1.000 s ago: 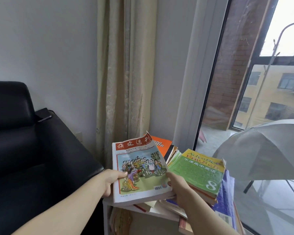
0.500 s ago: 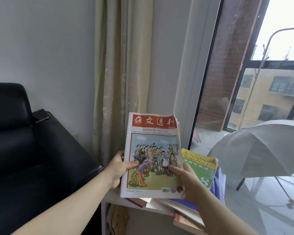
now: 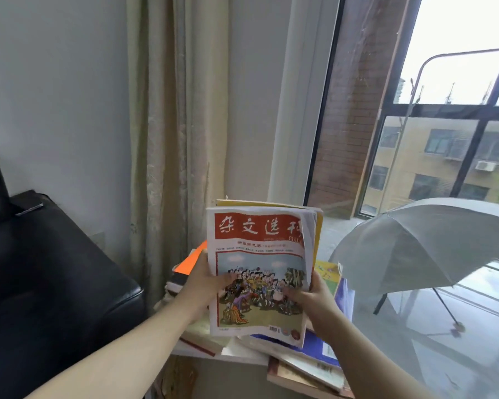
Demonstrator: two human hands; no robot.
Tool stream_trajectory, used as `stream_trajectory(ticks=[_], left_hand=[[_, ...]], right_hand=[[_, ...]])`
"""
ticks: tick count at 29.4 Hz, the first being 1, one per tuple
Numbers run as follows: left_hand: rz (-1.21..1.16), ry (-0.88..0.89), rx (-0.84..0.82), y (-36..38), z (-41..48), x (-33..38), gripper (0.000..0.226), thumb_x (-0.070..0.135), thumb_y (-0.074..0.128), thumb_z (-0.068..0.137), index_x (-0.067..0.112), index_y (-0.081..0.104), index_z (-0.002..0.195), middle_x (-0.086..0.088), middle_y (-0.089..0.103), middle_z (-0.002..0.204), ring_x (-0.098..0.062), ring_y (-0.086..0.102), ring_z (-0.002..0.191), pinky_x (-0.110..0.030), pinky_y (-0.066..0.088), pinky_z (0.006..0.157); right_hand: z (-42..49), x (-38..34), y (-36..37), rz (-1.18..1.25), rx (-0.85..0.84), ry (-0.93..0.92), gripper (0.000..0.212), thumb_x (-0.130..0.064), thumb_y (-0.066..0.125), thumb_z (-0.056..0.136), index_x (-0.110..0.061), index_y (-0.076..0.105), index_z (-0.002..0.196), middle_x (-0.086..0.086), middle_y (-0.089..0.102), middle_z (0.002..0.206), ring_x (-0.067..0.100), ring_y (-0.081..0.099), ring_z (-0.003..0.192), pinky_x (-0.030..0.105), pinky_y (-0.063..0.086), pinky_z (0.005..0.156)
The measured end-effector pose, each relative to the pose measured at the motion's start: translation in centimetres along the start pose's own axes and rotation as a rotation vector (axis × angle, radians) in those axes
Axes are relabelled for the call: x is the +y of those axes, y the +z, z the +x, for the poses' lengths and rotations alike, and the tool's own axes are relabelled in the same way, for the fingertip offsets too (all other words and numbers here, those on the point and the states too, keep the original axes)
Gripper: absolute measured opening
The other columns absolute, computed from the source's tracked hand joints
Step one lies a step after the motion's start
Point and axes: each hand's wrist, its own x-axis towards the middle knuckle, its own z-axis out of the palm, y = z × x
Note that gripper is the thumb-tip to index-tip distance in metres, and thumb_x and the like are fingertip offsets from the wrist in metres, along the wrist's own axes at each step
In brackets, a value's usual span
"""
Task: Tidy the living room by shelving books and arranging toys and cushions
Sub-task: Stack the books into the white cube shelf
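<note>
Fingers [image 3: 224, 279] on both edges of upright magazine [image 3: 260, 249], title uppermost

Our two bare forearms stretch forward from the bottom of the view, the left from lower left and the right from lower right, drawing closer toward the hands. Our left hand [image 3: 203, 285] grips the left edge of the magazine [image 3: 260, 240], thumb laid across the front cover and the other fingers hidden behind it. Our right hand [image 3: 314, 298] grips the right edge, thumb on the cover, fingers out of sight behind. The hands sit at about the same height, apart
</note>
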Motion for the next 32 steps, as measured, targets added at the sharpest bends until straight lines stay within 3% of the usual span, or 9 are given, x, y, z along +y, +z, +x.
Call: stream_trajectory(ticks=[2,4,7,11,15,19,21,26,32], left_hand=[[0.025,0.048,-0.02,-0.1,0.0,-0.1,0.04,-0.001,0.066,0.082,0.031,0.056,0.105,0.013,0.068,0.096,0.005,0.063,0.09,-0.016,0.052,0.074],[-0.001,0.045,0.006,-0.4,0.7,0.1,0.044,0.006,0.073,0.078,0.021,0.055,0.115,0.004,0.069,0.105,-0.01,0.064,0.103,-0.025,0.053,0.081],[-0.041,-0.014,0.018,-1.1,1.8,0.9,0.063,0.021,0.082,0.068,0.022,0.05,0.122,0.0,0.067,0.114,-0.02,0.061,0.11,-0.047,0.049,0.094],[-0.077,-0.054,-0.047,-1.2,2.1,1.0,0.066,0.027,0.081,0.06,0.018,0.056,0.121,-0.003,0.069,0.112,-0.024,0.064,0.107,-0.047,0.051,0.091],[-0.13,-0.069,-0.067,-1.2,1.9,0.7,0.044,0.012,0.072,0.078,0.016,0.058,0.12,-0.005,0.07,0.11,-0.022,0.066,0.102,-0.034,0.054,0.077],[-0.097,-0.07,-0.072,-1.2,1.0,1.4,0.036,0.016,0.07,0.08,0.022,0.06,0.114,-0.001,0.071,0.107,-0.018,0.066,0.098,-0.03,0.053,0.068],[-0.055,-0.056,-0.092,-1.4,0.8,1.4,0.036,0.02,0.069,0.081,0.024,0.06,0.115,0.0,0.071,0.108,-0.019,0.067,0.099,-0.031,0.055,0.068],[0.117,0.043,-0.128,-2.1,-2.8,2.5,0.028,0.029,0.069,0.081,0.032,0.061,0.107,0.006,0.069,0.109,-0.014,0.063,0.104,-0.039,0.051,0.09],[0.288,0.142,-0.11,-3.5,-7.7,4.2,0.023,0.018,0.069,0.082,0.029,0.06,0.1,0.017,0.066,0.096,0.005,0.062,0.087,-0.022,0.053,0.08]], right_hand=[[0.2,0.4,0.3,-0.011,0.003,-0.006,0.044,0.002,0.075,0.073,-0.02,0.057,0.107,0.008,0.07,0.101,0.029,0.066,0.097,0.053,0.052,0.088],[0.5,-0.3,0.8,0.004,0.0,-0.044,0.04,0.001,0.074,0.075,-0.016,0.059,0.109,0.007,0.071,0.099,0.027,0.066,0.095,0.047,0.053,0.087],[1.1,-2.6,1.3,0.12,0.031,-0.103,0.028,-0.001,0.073,0.076,-0.014,0.063,0.099,0.009,0.072,0.093,0.027,0.068,0.087,0.04,0.055,0.08],[1.6,-3.5,1.4,0.196,0.03,-0.091,0.026,-0.01,0.074,0.077,-0.013,0.063,0.1,0.009,0.073,0.092,0.027,0.069,0.084,0.039,0.057,0.078],[1.2,-3.2,1.5,0.156,0.014,-0.084,0.023,-0.017,0.072,0.079,-0.015,0.064,0.101,0.009,0.073,0.097,0.028,0.069,0.09,0.041,0.056,0.082],[0.0,-3.3,1.5,0.142,-0.015,-0.088,0.021,-0.017,0.07,0.081,-0.014,0.064,0.101,0.011,0.072,0.1,0.029,0.069,0.093,0.043,0.056,0.083],[-0.5,-3.2,1.5,0.124,-0.017,-0.075,0.019,-0.014,0.071,0.081,-0.013,0.064,0.099,0.011,0.072,0.1,0.03,0.068,0.094,0.045,0.055,0.086],[-3.8,-3.4,1.5,0.02,0.032,-0.139,0.016,-0.01,0.072,0.08,-0.017,0.064,0.092,0.009,0.071,0.098,0.026,0.067,0.092,0.046,0.053,0.088],[-8.5,-2.7,1.8,-0.016,0.062,-0.231,0.014,-0.014,0.074,0.08,-0.022,0.067,0.089,0.003,0.073,0.091,0.024,0.068,0.088,0.041,0.056,0.078]])
